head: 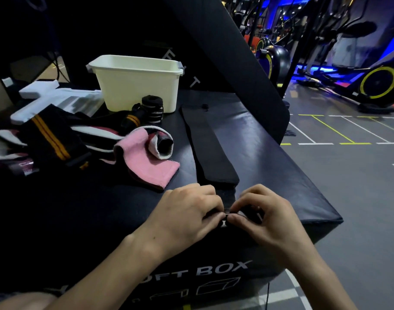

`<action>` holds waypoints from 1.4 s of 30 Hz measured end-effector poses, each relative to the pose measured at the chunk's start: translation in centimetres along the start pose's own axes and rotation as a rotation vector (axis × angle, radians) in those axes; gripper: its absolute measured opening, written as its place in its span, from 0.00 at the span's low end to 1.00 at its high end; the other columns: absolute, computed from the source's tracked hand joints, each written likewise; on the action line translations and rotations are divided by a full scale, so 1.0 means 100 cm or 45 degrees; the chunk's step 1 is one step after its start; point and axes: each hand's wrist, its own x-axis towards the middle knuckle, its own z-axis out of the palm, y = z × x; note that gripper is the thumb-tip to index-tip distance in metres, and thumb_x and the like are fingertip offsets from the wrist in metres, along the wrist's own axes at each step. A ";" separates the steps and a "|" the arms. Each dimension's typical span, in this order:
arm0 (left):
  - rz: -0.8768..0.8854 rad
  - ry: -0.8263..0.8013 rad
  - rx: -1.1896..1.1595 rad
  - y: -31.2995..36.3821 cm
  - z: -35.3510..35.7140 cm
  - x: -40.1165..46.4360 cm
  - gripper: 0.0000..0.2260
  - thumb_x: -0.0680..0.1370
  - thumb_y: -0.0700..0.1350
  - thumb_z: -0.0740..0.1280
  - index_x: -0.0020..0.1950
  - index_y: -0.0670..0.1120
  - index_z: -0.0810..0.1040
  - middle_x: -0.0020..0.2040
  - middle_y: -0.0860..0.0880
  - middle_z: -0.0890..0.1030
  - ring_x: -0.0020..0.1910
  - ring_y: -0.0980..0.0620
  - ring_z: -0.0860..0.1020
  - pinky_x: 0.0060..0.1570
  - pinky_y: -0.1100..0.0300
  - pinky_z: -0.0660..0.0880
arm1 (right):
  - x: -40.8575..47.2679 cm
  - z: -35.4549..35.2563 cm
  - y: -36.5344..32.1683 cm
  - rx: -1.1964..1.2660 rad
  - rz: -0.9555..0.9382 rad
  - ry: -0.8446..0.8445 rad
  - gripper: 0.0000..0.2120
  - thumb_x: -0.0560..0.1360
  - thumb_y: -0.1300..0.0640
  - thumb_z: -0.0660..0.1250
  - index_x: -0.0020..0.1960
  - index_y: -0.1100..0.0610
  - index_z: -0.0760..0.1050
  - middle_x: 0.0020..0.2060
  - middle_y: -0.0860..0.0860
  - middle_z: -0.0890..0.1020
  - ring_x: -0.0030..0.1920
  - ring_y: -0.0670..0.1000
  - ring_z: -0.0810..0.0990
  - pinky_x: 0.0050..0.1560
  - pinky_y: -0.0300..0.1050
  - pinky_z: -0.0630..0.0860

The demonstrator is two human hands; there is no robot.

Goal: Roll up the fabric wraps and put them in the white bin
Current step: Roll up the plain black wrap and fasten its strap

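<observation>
A long black fabric wrap lies flat on the black soft box, stretching from near the white bin toward me. My left hand and my right hand pinch its near end at the box's front edge, fingertips almost touching, with the end curled between them. A rolled black-and-white wrap stands in front of the bin. A pink wrap, partly rolled, lies left of the black one. A black wrap with orange stripes lies in the pile at the left.
White foam pieces sit at the back left. A tall black pad leans behind the box. The box's right edge drops to the gym floor, where exercise bikes stand.
</observation>
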 end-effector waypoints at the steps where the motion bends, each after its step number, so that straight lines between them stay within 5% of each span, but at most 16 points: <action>1: -0.014 -0.020 -0.008 0.000 -0.001 0.001 0.12 0.79 0.61 0.60 0.49 0.56 0.78 0.46 0.58 0.76 0.45 0.57 0.75 0.37 0.51 0.77 | 0.000 0.001 0.001 -0.014 -0.040 0.006 0.06 0.70 0.52 0.80 0.41 0.46 0.83 0.45 0.41 0.79 0.45 0.45 0.81 0.42 0.32 0.72; 8: -0.273 -0.146 -0.197 -0.005 -0.004 0.013 0.11 0.77 0.64 0.63 0.47 0.59 0.80 0.42 0.60 0.80 0.44 0.57 0.79 0.46 0.51 0.78 | 0.005 0.009 0.007 -0.120 -0.192 0.082 0.05 0.74 0.54 0.77 0.42 0.52 0.82 0.44 0.41 0.74 0.41 0.44 0.79 0.40 0.33 0.73; 14: -0.395 -0.347 -0.276 -0.011 -0.010 0.031 0.09 0.77 0.60 0.70 0.39 0.60 0.81 0.33 0.60 0.80 0.38 0.58 0.77 0.39 0.59 0.71 | 0.006 0.015 0.012 -0.232 -0.254 0.119 0.06 0.73 0.53 0.77 0.50 0.48 0.83 0.42 0.37 0.76 0.39 0.43 0.77 0.40 0.42 0.75; 19: -0.446 -0.381 -0.286 -0.012 -0.010 0.035 0.11 0.77 0.60 0.71 0.37 0.58 0.81 0.31 0.58 0.79 0.35 0.60 0.76 0.36 0.61 0.69 | 0.009 0.012 0.016 -0.287 -0.323 0.100 0.05 0.73 0.49 0.75 0.46 0.44 0.80 0.41 0.39 0.78 0.43 0.40 0.75 0.43 0.46 0.75; 29: -0.377 -0.159 -0.212 -0.007 -0.014 0.023 0.08 0.75 0.60 0.72 0.45 0.57 0.83 0.38 0.61 0.83 0.40 0.61 0.80 0.45 0.54 0.79 | 0.020 0.016 0.023 -0.361 -0.371 0.073 0.09 0.77 0.44 0.64 0.46 0.45 0.80 0.42 0.40 0.77 0.42 0.46 0.75 0.40 0.50 0.75; 42: -0.347 -0.100 -0.116 -0.007 -0.011 0.020 0.10 0.78 0.61 0.68 0.47 0.57 0.80 0.42 0.59 0.82 0.44 0.58 0.79 0.47 0.53 0.77 | 0.012 0.018 0.026 -0.320 -0.393 0.206 0.07 0.74 0.45 0.71 0.48 0.47 0.80 0.44 0.40 0.80 0.43 0.42 0.77 0.44 0.46 0.74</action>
